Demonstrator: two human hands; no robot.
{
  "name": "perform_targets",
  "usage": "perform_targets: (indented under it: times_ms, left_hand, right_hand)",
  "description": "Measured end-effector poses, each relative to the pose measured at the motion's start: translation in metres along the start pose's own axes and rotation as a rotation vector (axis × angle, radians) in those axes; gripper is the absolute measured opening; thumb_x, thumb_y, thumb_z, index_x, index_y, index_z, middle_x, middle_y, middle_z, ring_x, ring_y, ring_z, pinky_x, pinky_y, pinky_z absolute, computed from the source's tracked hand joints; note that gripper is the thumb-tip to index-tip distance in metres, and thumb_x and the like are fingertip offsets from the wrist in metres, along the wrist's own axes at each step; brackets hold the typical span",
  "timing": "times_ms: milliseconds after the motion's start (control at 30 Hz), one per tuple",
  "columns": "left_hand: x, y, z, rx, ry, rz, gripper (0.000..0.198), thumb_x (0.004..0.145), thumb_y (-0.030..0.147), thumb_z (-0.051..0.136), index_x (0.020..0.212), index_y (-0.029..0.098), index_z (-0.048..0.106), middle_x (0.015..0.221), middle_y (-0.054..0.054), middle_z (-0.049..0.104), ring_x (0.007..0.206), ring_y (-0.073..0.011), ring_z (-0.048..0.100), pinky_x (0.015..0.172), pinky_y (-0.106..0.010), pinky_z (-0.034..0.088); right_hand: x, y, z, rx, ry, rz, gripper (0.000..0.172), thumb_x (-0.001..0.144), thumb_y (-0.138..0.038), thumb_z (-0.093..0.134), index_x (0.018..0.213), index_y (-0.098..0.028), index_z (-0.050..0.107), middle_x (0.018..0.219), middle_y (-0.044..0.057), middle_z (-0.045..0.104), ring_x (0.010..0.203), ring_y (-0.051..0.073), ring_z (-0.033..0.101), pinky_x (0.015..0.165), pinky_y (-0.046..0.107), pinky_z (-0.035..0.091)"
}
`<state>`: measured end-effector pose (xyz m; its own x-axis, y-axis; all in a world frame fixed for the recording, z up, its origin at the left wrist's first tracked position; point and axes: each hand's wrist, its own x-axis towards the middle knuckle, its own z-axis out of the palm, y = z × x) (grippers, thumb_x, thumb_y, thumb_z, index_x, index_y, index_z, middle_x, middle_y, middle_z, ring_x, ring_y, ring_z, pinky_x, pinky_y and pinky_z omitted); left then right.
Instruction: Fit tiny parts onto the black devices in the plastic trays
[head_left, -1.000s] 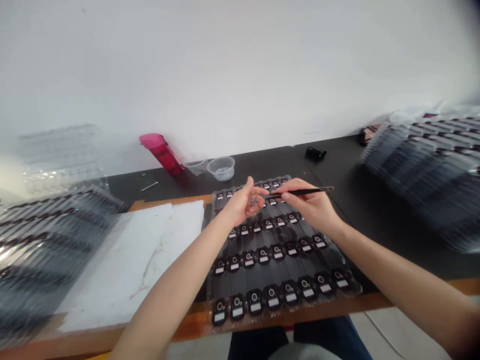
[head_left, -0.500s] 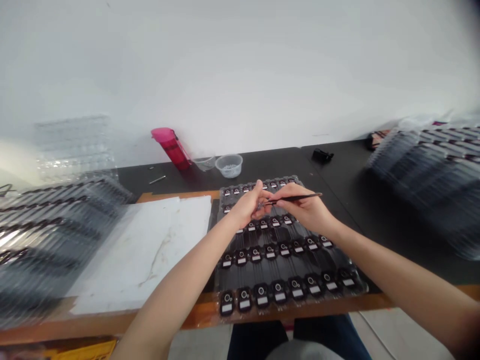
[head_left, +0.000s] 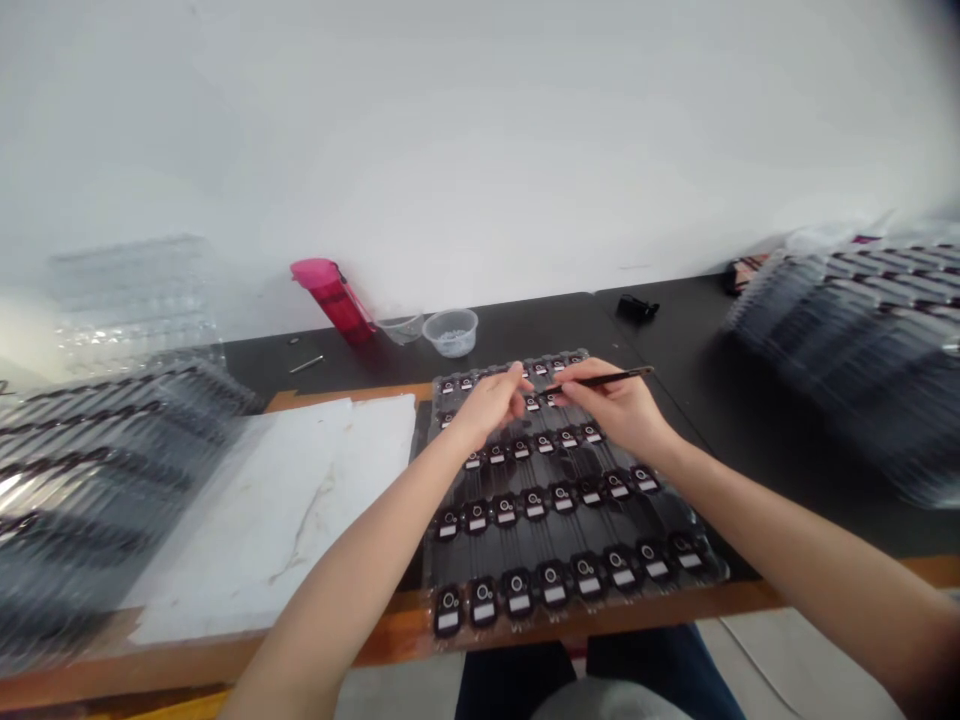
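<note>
A clear plastic blister tray [head_left: 427,565] lies in front of me, holding rows of small black devices with round rings and white labels. My right hand [head_left: 611,405] is shut on slim black tweezers [head_left: 604,380], whose tip sits just above the tray's far rows. My left hand [head_left: 487,405] hovers over the same rows with its fingers apart, a short gap from the tweezer tip. It shows nothing held. Parts of the far rows are hidden under both hands.
Blurred stacks of filled trays stand at left [head_left: 97,480] and right [head_left: 847,350]. A white sheet [head_left: 277,510] lies left of the tray. Along the wall are a pink bottle [head_left: 330,300], a plastic bowl of small parts [head_left: 450,333] and a black object [head_left: 637,308].
My hands have drawn apart, and the tweezer tip has moved back from my left fingers. The view has shifted slightly.
</note>
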<state>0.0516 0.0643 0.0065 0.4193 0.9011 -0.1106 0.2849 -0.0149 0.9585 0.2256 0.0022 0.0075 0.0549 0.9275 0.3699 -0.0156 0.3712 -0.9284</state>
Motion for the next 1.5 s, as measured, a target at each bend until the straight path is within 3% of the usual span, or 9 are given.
perform_targets:
  times_ms: [67,133,333,567,767,1500]
  left_hand:
    - [0.011,-0.001,-0.005,0.279,0.148,0.104,0.041,0.085,0.053,0.043,0.084,0.017,0.063,0.066,-0.002,0.059,0.055,-0.0118,0.049,0.052,-0.024,0.035]
    - [0.023,-0.002,-0.008,0.533,0.223,0.142,0.030,0.082,0.045,0.051,0.088,0.019,0.065,0.077,-0.004,0.065,0.068,-0.0156,0.056,0.062,-0.026,0.039]
    - [0.047,0.000,-0.001,0.881,0.188,0.011,0.038,0.075,0.044,0.060,0.105,0.022,0.062,0.099,-0.006,0.068,0.089,-0.0233,0.061,0.072,-0.029,0.042]
    - [0.049,0.002,0.006,0.943,0.120,-0.072,0.042,0.071,0.043,0.063,0.106,0.020,0.062,0.106,-0.008,0.068,0.096,-0.0250,0.061,0.073,-0.029,0.043]
    - [0.052,-0.003,0.005,0.946,0.094,-0.058,0.039,0.072,0.044,0.062,0.102,0.019,0.062,0.103,-0.008,0.068,0.092,-0.0242,0.062,0.072,-0.029,0.043]
    - [0.052,-0.006,0.005,0.965,0.100,-0.064,0.046,0.069,0.044,0.065,0.108,0.019,0.060,0.103,-0.008,0.069,0.089,-0.0229,0.063,0.067,-0.027,0.042]
  right_hand:
    - [0.004,0.012,-0.003,0.033,0.063,0.078,0.021,0.070,-0.036,0.072,0.081,-0.019,0.069,0.089,0.004,0.065,0.076,0.015,0.065,0.073,0.032,0.059]
    - [0.008,0.024,-0.006,0.016,0.080,0.130,0.022,0.069,-0.036,0.072,0.081,-0.017,0.068,0.088,0.004,0.066,0.073,0.015,0.065,0.072,0.032,0.060]
    - [0.017,0.048,-0.007,-0.106,0.063,0.183,0.017,0.073,-0.030,0.067,0.084,-0.017,0.069,0.094,0.006,0.069,0.067,0.015,0.067,0.070,0.031,0.059]
    - [0.021,0.053,-0.002,-0.172,0.017,0.126,0.013,0.074,-0.025,0.064,0.081,-0.016,0.069,0.091,0.006,0.069,0.073,0.016,0.067,0.069,0.029,0.059]
    - [0.022,0.063,-0.004,-0.239,-0.005,0.088,0.014,0.075,-0.027,0.063,0.082,-0.017,0.069,0.089,0.005,0.069,0.070,0.015,0.066,0.070,0.030,0.058]
    - [0.022,0.065,-0.001,-0.230,-0.005,0.104,0.013,0.075,-0.025,0.061,0.082,-0.015,0.068,0.088,0.006,0.066,0.067,0.013,0.064,0.067,0.027,0.056]
